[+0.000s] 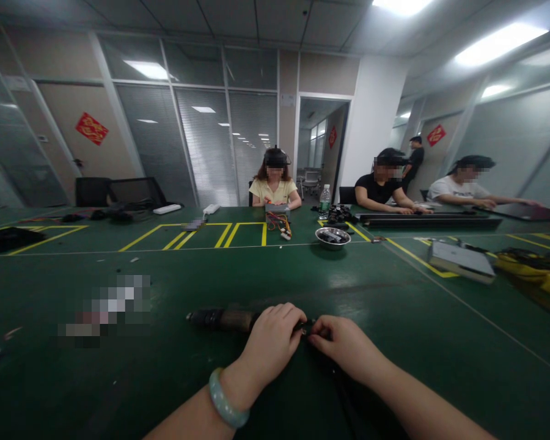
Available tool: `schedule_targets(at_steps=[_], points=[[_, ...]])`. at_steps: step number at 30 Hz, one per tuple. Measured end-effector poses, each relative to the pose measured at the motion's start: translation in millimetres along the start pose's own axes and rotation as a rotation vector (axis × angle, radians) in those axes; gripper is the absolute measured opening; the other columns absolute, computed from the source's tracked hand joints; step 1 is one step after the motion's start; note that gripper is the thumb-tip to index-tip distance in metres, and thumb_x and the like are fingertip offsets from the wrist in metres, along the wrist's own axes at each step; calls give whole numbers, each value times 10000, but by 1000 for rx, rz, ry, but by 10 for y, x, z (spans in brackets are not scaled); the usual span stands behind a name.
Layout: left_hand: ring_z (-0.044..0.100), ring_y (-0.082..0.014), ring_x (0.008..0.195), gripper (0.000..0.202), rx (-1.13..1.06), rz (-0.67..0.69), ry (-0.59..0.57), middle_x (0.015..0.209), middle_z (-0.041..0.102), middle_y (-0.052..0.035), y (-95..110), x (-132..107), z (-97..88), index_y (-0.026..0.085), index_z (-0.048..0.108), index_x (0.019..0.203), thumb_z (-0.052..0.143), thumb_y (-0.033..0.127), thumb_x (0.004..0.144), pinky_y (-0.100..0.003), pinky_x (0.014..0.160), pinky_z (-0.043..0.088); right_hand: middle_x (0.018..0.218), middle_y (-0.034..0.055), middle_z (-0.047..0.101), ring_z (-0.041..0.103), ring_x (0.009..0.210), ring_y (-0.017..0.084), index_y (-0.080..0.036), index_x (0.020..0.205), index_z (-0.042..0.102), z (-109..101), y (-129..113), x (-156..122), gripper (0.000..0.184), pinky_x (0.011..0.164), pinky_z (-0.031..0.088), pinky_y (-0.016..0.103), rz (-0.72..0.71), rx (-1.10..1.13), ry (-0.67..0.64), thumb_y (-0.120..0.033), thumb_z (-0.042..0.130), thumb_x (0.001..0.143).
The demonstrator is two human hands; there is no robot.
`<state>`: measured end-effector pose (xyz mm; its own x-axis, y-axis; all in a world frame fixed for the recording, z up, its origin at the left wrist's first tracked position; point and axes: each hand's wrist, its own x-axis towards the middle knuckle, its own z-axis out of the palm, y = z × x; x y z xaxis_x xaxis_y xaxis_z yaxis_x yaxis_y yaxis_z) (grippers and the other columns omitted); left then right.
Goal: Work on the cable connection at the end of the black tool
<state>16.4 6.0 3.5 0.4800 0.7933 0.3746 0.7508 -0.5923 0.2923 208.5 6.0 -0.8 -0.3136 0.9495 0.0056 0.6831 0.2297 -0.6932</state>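
Note:
On the green tabletop in front of me lies a long dark cylindrical tool [236, 320], its narrow tip pointing left and a brownish band round its middle. My left hand [275, 333], with a pale green bangle on the wrist, is closed over the tool's right end. Close beside it, my right hand [343, 342] has its thumb and fingers pinched together at that same end. A small shiny bit shows between the two hands, too small to name. What the right fingertips hold is mostly hidden. Below the hands a dark cord-like strip [341, 391] runs toward me.
A metal bowl [332, 238] of dark parts stands ahead, near a plastic bottle [324, 203]. Across the table a person handles a grey box with coloured wires [278, 220]. Two more people sit at the right, by long black bars [428, 220]. A silver box [461, 261] lies right.

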Motion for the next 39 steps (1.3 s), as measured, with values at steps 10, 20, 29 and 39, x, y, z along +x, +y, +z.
schedule_targets(at_steps=[10, 20, 29, 39], points=[[544, -185, 892, 132, -35, 0, 14, 941, 584, -5, -30, -4, 31, 211, 566, 928, 574, 122, 831, -334, 804, 420, 738, -7, 665, 581, 665, 145, -223, 799, 629, -41, 46, -12, 79, 568, 334, 234, 12, -163, 152, -242, 560, 834], [545, -189, 901, 120, -35, 10, 11, 937, 594, -10, -23, 3, 19, 209, 569, 923, 575, 130, 833, -335, 800, 409, 819, -6, 670, 595, 743, 143, -224, 815, 660, 1, 9, 14, 84, 643, 373, 232, -67, -142, 115, -238, 581, 837], [539, -188, 887, 105, -58, 16, 18, 918, 590, 5, -56, 7, 50, 215, 571, 902, 601, 144, 830, -331, 790, 398, 783, -16, 675, 598, 719, 139, -228, 816, 649, 11, -10, 2, 71, 621, 370, 222, -59, -106, 147, -242, 580, 827], [543, -180, 905, 150, -34, 33, 20, 941, 591, 13, -67, 7, 62, 224, 585, 927, 593, 114, 823, -333, 803, 400, 742, -18, 665, 590, 671, 130, -221, 786, 644, 33, 42, 26, 74, 589, 362, 216, -58, -85, 124, -221, 576, 813]])
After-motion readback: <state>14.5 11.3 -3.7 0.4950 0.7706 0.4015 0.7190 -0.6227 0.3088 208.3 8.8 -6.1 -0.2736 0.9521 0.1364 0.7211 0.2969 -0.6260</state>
